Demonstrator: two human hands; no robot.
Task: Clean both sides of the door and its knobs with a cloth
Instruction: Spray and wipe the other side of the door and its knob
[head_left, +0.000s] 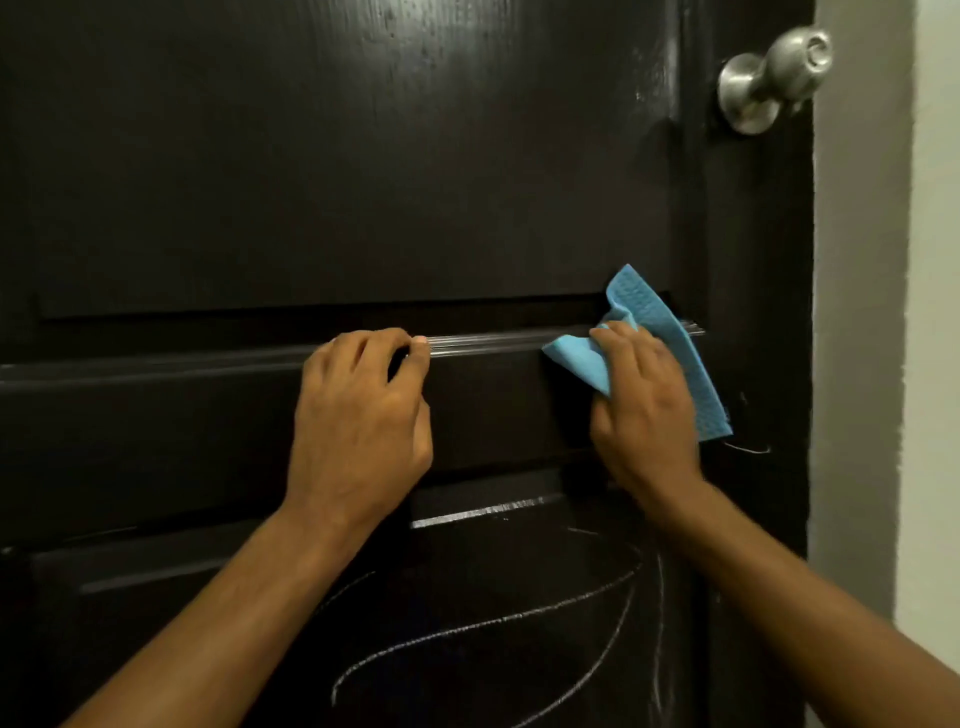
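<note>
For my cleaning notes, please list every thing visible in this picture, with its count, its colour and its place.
door: one, dark brown, fills most of the view
knob: one, silver metal, upper right on the door
cloth: one, light blue, against the door's middle rail, at its right end
chalk-like lines: several, whitish, on the lower panel
wall: one, pale, right of the door
left hand: one, fingers curled on the rail's ledge
right hand: one, holds the cloth against the door
</note>
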